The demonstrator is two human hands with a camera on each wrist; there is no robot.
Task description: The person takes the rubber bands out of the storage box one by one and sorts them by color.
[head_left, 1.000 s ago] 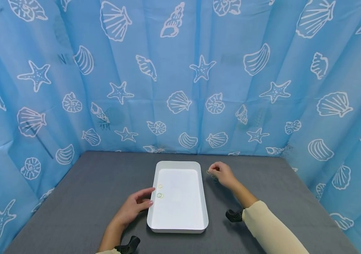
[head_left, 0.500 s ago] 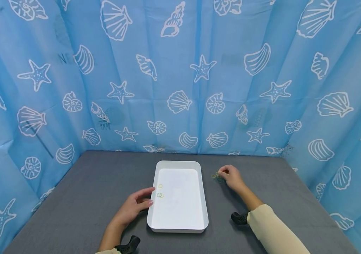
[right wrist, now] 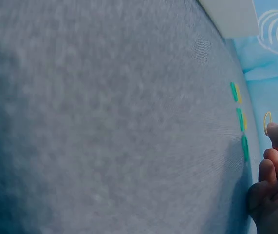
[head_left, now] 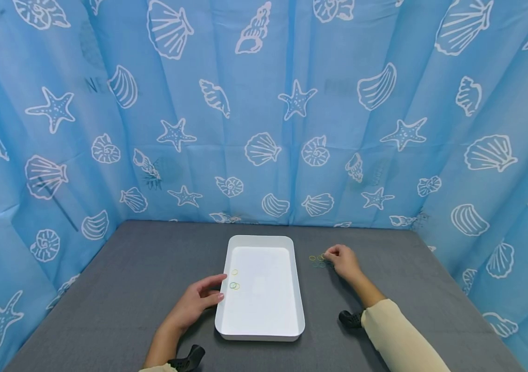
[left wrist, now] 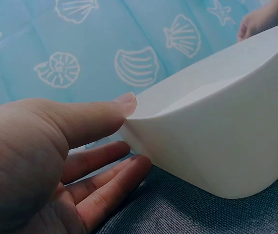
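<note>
Pinches a thin yellow ring (right wrist: 265, 122) between the thumb and forefinger of the right hand (head_left: 344, 262), with tips pressed together and the other fingers curled in. Has green rings (right wrist: 240, 119) and more yellow rings (right wrist: 244, 121) just left of those tips, on the grey table (head_left: 129, 289). Touches the white tray (head_left: 264, 315) along its left side with the left hand (head_left: 192, 302), fingers loosely spread. Shows two yellow loops (head_left: 234, 275) and a green loop (head_left: 230, 285) inside, just past the left fingertips.
</note>
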